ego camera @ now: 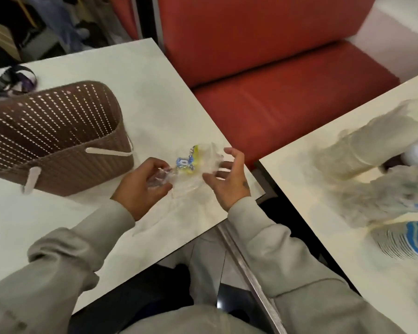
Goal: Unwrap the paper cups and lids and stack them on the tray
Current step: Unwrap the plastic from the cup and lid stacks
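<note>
A crumpled clear plastic wrapper [196,165] with a blue and yellow label lies between my hands on the left white table [155,92]. My left hand [140,186] grips one bunched end of it. My right hand [227,177] touches the other end with loosely spread fingers. On the right table lies a blurred sleeve of white paper cups [362,150], a wrapped bundle [396,198] beside it, and a stack of blue-striped cups [410,239] at the edge of view. No tray is in sight.
A brown perforated basket [58,131] lies tilted on the left table, left of my hands. Dark straps [10,80] lie behind it. A red padded bench seat [287,92] fills the space behind the gap between the two tables.
</note>
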Motion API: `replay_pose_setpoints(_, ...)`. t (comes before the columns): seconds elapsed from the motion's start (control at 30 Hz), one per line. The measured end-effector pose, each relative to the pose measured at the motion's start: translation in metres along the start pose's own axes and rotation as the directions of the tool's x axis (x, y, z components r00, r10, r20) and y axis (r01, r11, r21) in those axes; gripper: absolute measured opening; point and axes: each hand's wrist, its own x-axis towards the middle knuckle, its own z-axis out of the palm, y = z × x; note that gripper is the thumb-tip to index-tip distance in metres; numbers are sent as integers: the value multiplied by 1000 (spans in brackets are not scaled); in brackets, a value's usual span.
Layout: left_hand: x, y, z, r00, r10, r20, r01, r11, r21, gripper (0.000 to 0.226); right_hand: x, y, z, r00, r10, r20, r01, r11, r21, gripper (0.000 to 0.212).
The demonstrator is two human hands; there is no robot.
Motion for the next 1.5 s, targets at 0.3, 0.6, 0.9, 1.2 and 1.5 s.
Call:
replay_pose_setpoints(0.3,3,-56,-9,953,-231,-195,254,962,100,50,4,28,35,968,65,242,82,832,-548,65)
replay_pose_setpoints(0.6,12,-18,-7,952,120,-280,-20,942,336,58,-5,19,22,966,-72,247,204,797,-568,69)
replay_pose_setpoints(0.9,17,35,34,958,249,-145,-200,937,286,41,-34,26,-33,993,-89,75,114,869,-482,64)
replay_pose_setpoints(1.2,24,111,119,902,406,145,-415,909,38,36,-93,23,-128,906,-147,-397,60,973,-224,38)
replay_pose_setpoints(1.5,11,171,204,829,441,345,-425,896,-126,47,-140,3,-210,526,-382,-760,139,920,-367,45)
